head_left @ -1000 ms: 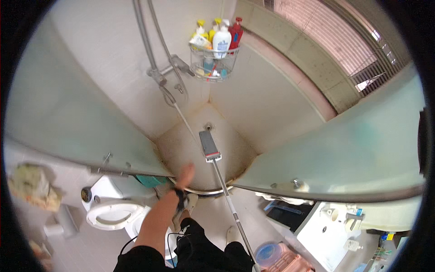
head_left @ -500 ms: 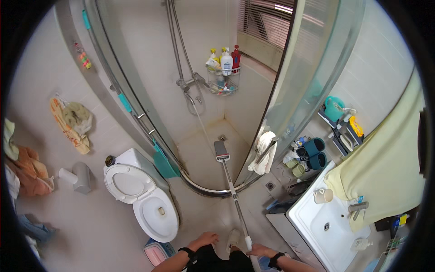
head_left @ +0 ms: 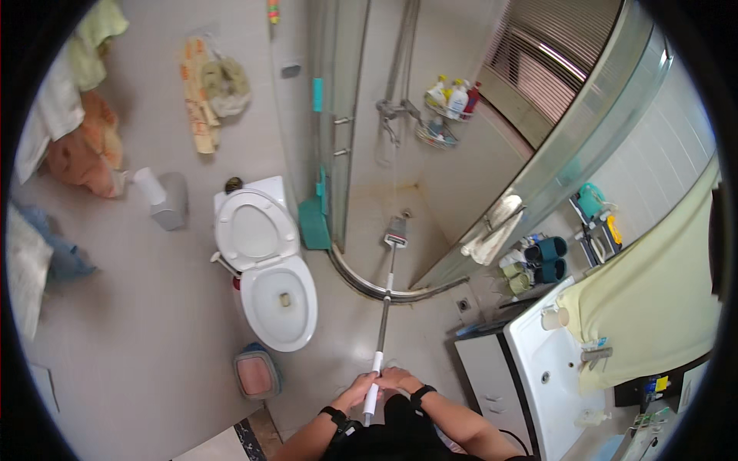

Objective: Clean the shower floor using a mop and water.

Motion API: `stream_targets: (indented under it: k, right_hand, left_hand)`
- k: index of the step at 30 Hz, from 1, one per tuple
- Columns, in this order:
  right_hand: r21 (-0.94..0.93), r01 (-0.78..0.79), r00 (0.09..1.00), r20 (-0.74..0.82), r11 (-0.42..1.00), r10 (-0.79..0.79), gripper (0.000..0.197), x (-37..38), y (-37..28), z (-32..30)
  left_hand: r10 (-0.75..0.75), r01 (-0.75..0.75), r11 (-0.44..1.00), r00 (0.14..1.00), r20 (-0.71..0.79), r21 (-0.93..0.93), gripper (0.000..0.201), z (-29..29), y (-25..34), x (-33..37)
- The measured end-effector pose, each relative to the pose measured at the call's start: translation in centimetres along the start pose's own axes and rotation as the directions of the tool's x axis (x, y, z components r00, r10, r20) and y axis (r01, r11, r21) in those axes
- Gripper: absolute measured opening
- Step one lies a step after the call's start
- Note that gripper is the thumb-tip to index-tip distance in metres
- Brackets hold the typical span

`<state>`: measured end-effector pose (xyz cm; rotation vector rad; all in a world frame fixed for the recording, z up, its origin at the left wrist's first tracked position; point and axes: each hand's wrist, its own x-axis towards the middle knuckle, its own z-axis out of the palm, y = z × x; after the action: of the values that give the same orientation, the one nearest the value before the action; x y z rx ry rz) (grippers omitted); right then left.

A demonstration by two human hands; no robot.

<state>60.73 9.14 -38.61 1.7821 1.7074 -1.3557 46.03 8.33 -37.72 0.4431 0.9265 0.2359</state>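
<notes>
Two hands, the left hand and the right hand, are clamped together around one mop by its white handle (two black wristbands, one per wrist). Its single grey head lies inside the shower, near one drain. Outside stand one toilet, lid raised, and one sink.

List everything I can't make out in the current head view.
All in the head view:
- Mop head: underside hidden by its own top.
- White grip: partly covered by the left hand and right hand.
- Bottles: labels too small to read.
- Cloths at far left: cut off by the dark lens rim.
- Cabinet: inside hidden by its closed front.
</notes>
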Motion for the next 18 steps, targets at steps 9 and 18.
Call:
stream_targets:
  k: [9, 18]
  right_hand:
    - [0.424, -0.03, 0.973, 0.218, 0.905, -0.07, 0.057, -1.0, -3.6, -5.4]
    - [0.296, -0.01, 0.963, 0.259, 0.955, -0.07, 0.045, 6.1, 0.7, -7.5]
  left_hand:
    - [0.128, -0.043, 0.949, 0.958, -0.257, 0.313, 0.043, -7.1, -1.0, -3.3]
    - [-0.101, 0.256, 0.865, 0.931, -0.351, 0.431, 0.037, -13.2, -4.2, -8.8]
